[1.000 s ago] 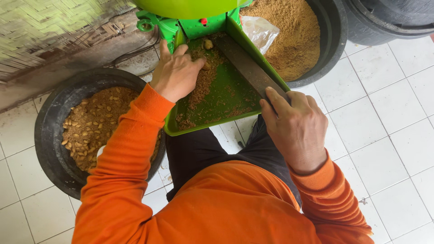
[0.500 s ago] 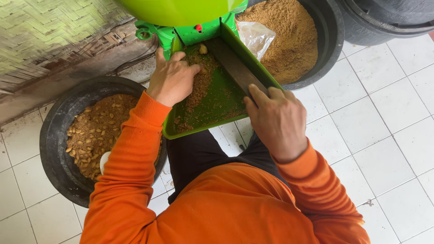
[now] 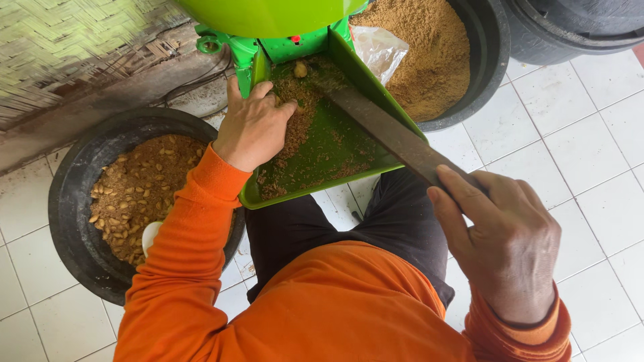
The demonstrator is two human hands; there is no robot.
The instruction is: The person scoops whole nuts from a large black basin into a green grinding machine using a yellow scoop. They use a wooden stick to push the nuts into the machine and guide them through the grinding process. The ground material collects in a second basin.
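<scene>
Since half a second ago, the right hand (image 3: 506, 245) has been drawn back towards the body, its fingers wrapped around the near end of the flat dark stick (image 3: 389, 134), whose far end lies in the green tray (image 3: 322, 151). The left hand (image 3: 251, 127) is rested on the tray's left rim, its fingers loosely curled into the brown ground meal (image 3: 295, 117), nothing visibly gripped. A black tub of kernels (image 3: 131, 194) is seen at the left, and a black tub of fine meal (image 3: 436, 50) behind the tray.
</scene>
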